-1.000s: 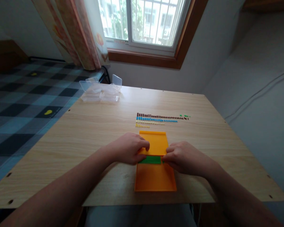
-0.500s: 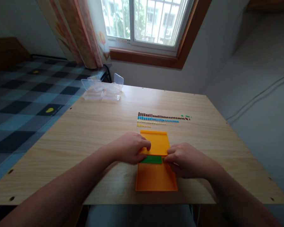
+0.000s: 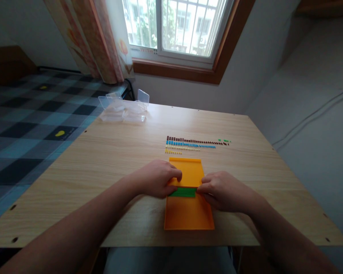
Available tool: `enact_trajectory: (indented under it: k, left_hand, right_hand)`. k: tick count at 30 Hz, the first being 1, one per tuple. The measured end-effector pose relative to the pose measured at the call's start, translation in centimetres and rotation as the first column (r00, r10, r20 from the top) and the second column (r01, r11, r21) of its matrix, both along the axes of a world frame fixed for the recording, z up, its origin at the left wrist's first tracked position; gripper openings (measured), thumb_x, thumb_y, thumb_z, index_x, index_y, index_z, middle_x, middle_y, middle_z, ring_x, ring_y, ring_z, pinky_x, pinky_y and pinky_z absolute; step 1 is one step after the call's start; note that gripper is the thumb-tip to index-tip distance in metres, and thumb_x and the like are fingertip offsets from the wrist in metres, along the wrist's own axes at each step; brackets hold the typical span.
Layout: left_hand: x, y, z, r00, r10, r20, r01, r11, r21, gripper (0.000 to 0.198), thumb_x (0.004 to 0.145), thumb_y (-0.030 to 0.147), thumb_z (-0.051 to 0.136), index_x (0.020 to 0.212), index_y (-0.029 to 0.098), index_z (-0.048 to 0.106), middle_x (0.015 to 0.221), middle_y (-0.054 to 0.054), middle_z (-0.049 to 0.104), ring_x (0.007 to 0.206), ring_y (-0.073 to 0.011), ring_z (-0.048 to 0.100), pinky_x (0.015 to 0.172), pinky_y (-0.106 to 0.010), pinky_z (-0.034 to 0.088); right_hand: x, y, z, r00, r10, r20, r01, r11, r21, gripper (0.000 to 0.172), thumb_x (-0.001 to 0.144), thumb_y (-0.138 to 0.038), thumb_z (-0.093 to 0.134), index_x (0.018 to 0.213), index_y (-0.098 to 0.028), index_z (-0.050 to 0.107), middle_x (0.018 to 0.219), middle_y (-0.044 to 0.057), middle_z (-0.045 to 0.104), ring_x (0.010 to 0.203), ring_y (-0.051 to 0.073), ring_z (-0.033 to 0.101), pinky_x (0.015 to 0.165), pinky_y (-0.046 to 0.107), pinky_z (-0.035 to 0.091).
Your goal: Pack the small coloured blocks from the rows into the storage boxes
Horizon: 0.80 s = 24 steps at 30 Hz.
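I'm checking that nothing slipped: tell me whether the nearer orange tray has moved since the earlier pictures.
No: the nearer orange tray shows no visible shift in any direction against the near edge of the table.

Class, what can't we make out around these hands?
Head view:
Green strip, left end: partly covered by the left hand.
Whether the right hand pinches anything: hidden by its fingers.
Any markings on the brown pieces: too small.
Upper arms: cut off by the bottom edge.
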<state>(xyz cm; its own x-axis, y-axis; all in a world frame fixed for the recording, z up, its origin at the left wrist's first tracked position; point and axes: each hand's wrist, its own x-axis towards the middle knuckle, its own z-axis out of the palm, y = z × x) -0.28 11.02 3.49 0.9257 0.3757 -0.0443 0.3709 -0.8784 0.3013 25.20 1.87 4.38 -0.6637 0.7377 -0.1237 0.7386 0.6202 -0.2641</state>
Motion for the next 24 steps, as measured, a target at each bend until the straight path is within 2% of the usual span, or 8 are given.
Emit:
enact_trajectory:
  k: [5, 10, 12, 14, 16, 19, 22, 24]
  left_hand:
    - [0.0, 0.0, 0.0, 1.000, 0.010, 0.001, -0.010, 1.000, -0.003, 0.018, 0.082, 0.028, 0.066, 0.098, 0.024, 0.073, 0.083, -0.003, 0.073, 0.079, -0.0238, 0.069, 0.065, -0.032, 0.046]
    - [0.1, 0.0, 0.1, 1.000, 0.012, 0.014, -0.012, 1.000, -0.006, 0.017, 0.081, 0.027, 0.067, 0.097, 0.023, 0.073, 0.082, -0.003, 0.072, 0.076, -0.0231, 0.068, 0.065, -0.032, 0.046]
    - [0.0, 0.0, 0.2, 1.000, 0.004, 0.012, -0.004, 1.000, -0.004, 0.017, 0.081, 0.027, 0.067, 0.097, 0.023, 0.072, 0.082, -0.003, 0.072, 0.076, -0.0229, 0.068, 0.066, -0.032, 0.046]
    - [0.0, 0.0, 0.3, 1.000, -0.001, 0.006, 0.001, 1.000, 0.000, 0.016, 0.082, 0.027, 0.066, 0.096, 0.023, 0.072, 0.082, -0.003, 0.072, 0.076, -0.0227, 0.068, 0.065, -0.032, 0.046]
    - [-0.1, 0.0, 0.4, 1.000, -0.009, 0.003, 0.009, 1.000, 0.000, 0.014, 0.083, 0.027, 0.066, 0.095, 0.023, 0.071, 0.081, -0.003, 0.071, 0.075, -0.0224, 0.068, 0.065, -0.031, 0.045]
    - [-0.2, 0.2, 0.3, 0.999, -0.009, 0.035, 0.009, 1.000, 0.002, 0.018, 0.086, 0.031, 0.066, 0.101, 0.022, 0.069, 0.084, -0.003, 0.072, 0.076, -0.0225, 0.068, 0.066, -0.031, 0.045]
    - [-0.4, 0.5, 0.0, 0.993, 0.044, 0.114, -0.049, 0.998, 0.037, 0.019, 0.092, 0.035, 0.061, 0.104, 0.022, 0.065, 0.090, -0.004, 0.073, 0.078, -0.0221, 0.068, 0.068, -0.031, 0.045]
    - [-0.6, 0.8, -0.4, 0.977, 0.091, 0.192, -0.105, 0.992, 0.064, 0.017, 0.096, 0.035, 0.054, 0.099, 0.021, 0.063, 0.085, -0.003, 0.070, 0.073, -0.0199, 0.065, 0.066, -0.030, 0.044]
  right_hand:
    - [-0.2, 0.0, 0.1, 1.000, -0.001, 0.022, 0.000, 1.000, 0.013, 0.023, 0.092, -0.014, 0.056, 0.074, -0.017, 0.071, 0.073, 0.003, 0.067, 0.061, 0.012, 0.049, 0.058, 0.029, 0.024]
    - [0.3, 0.0, -0.1, 0.997, 0.029, -0.072, -0.026, 0.999, 0.046, 0.020, 0.091, -0.015, 0.055, 0.080, -0.018, 0.072, 0.075, 0.003, 0.066, 0.064, 0.013, 0.051, 0.059, 0.029, 0.028]
    - [1.0, 0.3, -0.1, 0.989, 0.028, -0.148, -0.011, 0.994, 0.110, 0.020, 0.092, -0.017, 0.054, 0.084, -0.019, 0.073, 0.076, 0.003, 0.066, 0.065, 0.013, 0.052, 0.060, 0.029, 0.031]
    - [1.9, 1.0, 0.0, 0.968, -0.007, -0.250, 0.065, 0.973, 0.222, 0.021, 0.093, -0.018, 0.053, 0.088, -0.019, 0.073, 0.075, 0.003, 0.065, 0.066, 0.015, 0.053, 0.062, 0.029, 0.034]
    - [3.3, 1.9, -0.1, 0.927, -0.077, -0.366, 0.211, 0.916, 0.342, 0.022, 0.093, -0.019, 0.052, 0.091, -0.020, 0.074, 0.074, 0.004, 0.066, 0.069, 0.017, 0.055, 0.067, 0.030, 0.039]
    - [5.9, 3.7, -0.6, 0.827, -0.229, -0.513, 0.485, 0.752, 0.447, 0.023, 0.094, -0.022, 0.053, 0.094, -0.021, 0.076, 0.080, 0.007, 0.070, 0.080, 0.022, 0.060, 0.081, 0.037, 0.047]
    - [8.7, 5.7, -2.0, 0.696, -0.405, -0.593, 0.704, 0.545, 0.454, 0.026, 0.094, -0.025, 0.053, 0.097, -0.022, 0.078, 0.091, 0.010, 0.072, 0.093, 0.027, 0.061, 0.093, 0.044, 0.046]
    - [10.2, 7.0, -3.3, 0.611, -0.523, -0.594, 0.789, 0.457, 0.410, 0.030, 0.094, -0.025, 0.050, 0.104, -0.021, 0.079, 0.101, 0.012, 0.072, 0.103, 0.029, 0.061, 0.101, 0.047, 0.043]
